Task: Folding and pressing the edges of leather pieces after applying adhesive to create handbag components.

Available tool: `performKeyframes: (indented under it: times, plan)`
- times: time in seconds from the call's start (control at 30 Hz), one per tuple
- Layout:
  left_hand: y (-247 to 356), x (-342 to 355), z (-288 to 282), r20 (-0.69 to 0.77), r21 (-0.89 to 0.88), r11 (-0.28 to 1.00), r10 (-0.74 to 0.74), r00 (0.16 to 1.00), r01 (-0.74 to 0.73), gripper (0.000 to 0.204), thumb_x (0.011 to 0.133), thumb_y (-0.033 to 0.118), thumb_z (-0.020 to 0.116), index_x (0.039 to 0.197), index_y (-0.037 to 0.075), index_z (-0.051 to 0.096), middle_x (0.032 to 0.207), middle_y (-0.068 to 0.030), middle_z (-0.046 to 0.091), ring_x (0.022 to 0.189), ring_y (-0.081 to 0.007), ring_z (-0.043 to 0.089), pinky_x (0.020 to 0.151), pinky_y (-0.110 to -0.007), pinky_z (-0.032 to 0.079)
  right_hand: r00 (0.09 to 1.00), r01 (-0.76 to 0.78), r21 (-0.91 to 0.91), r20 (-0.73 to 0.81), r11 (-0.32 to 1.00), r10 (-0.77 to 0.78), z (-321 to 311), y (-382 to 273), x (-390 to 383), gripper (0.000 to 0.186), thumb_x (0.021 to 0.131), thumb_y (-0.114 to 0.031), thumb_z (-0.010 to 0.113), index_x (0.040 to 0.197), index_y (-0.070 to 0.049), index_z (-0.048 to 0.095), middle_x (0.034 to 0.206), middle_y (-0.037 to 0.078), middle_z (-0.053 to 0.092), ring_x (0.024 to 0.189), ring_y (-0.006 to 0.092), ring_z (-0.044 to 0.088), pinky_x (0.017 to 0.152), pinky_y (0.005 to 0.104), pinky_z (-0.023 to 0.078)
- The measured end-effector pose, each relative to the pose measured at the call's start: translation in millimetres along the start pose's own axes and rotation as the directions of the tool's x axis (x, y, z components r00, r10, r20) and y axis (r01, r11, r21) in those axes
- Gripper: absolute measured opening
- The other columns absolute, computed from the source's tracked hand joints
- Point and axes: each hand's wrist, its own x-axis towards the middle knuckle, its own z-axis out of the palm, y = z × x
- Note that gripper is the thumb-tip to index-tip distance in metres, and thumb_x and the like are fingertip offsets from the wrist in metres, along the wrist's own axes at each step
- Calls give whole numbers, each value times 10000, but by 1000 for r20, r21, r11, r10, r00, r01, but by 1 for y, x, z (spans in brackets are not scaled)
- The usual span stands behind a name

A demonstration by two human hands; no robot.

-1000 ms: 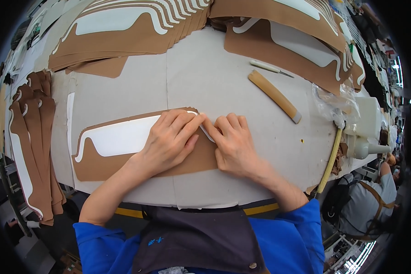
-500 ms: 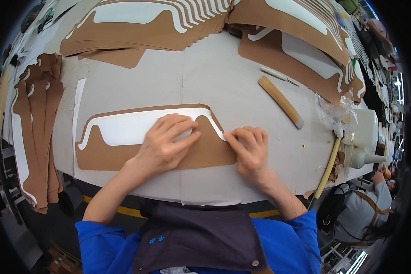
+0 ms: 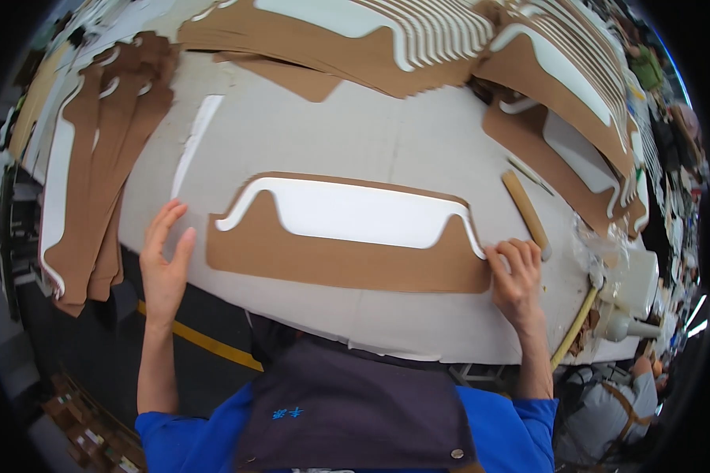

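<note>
Brown panel (image 3: 347, 264): I find it lying flat at the centre of my view, long side across, on the pale table (image 3: 386, 134).
White sheet (image 3: 355, 211): on the panel's upper part, with a curved arm at each end.
Left hand (image 3: 164, 272): at 9 o'clock, by the table's near edge, well apart from the panel; fingers up and slightly bent, thumb held away from them.
Left grip: released, nothing in it.
Left forearm: nearly upright at 8 o'clock, bare above a blue sleeve (image 3: 173, 432).
Right hand (image 3: 519, 284): between 3 and 4 o'clock, fingers curled, fingertips touching the panel's right edge where the white arm ends.
Right grip: I cannot tell whether thumb and finger pinch that edge or only rest there.
Right forearm: bare, at 4 o'clock, leaning a little inward toward the panel.
Apron writing: at 6 o'clock I see small light-blue stitched characters (image 3: 287, 413) on the dark apron (image 3: 363, 394), left of its middle.
Wooden tool (image 3: 525, 211): just before 3 o'clock, beyond the right hand.
</note>
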Motion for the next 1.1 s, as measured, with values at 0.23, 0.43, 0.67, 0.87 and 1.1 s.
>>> performKeyframes:
  times: [0.23,0.43,0.67,0.87,1.1]
  plan:
    - [10,-17,-22,276,-476,802,-254,927,361,439,1073,196,622,1441,-43,608,1483,-154,617,1383,-254,579,1178,-378,414,984,165,479,-19,862,-178,18,-57,131,487,644,26,707,1131,18,689,1109,156,632,1000,356,620,878,470,499]
    - [15,-3,-33,463,-622,552,-314,829,556,507,1076,216,618,1500,-47,527,1445,-182,629,1370,-261,600,1168,-386,443,911,403,613,-196,680,-363,119,-152,224,388,734,-16,682,1118,34,668,1143,159,596,1011,311,581,874,427,487]
    - [9,19,-21,687,-479,416,-370,625,773,449,1030,312,711,1314,-27,633,1126,-74,707,888,-151,699,771,-276,551,902,433,557,-267,709,-340,131,-164,229,277,779,-42,667,1050,13,664,1118,129,606,981,288,561,847,393,455]
    - [-4,35,13,442,-309,878,-207,873,365,243,959,248,788,1028,20,746,857,-4,683,636,-116,606,593,-289,494,925,374,624,-199,687,-323,130,-161,232,285,798,-27,675,1083,-29,682,1113,104,615,1034,295,570,893,417,453]
    - [-20,23,26,2,-49,929,366,930,-366,115,877,102,802,977,50,780,928,-48,704,896,-227,625,806,-343,512,936,347,629,-275,696,-219,131,-159,268,256,811,-27,759,1053,-90,702,1098,79,618,1147,306,569,1006,472,416]
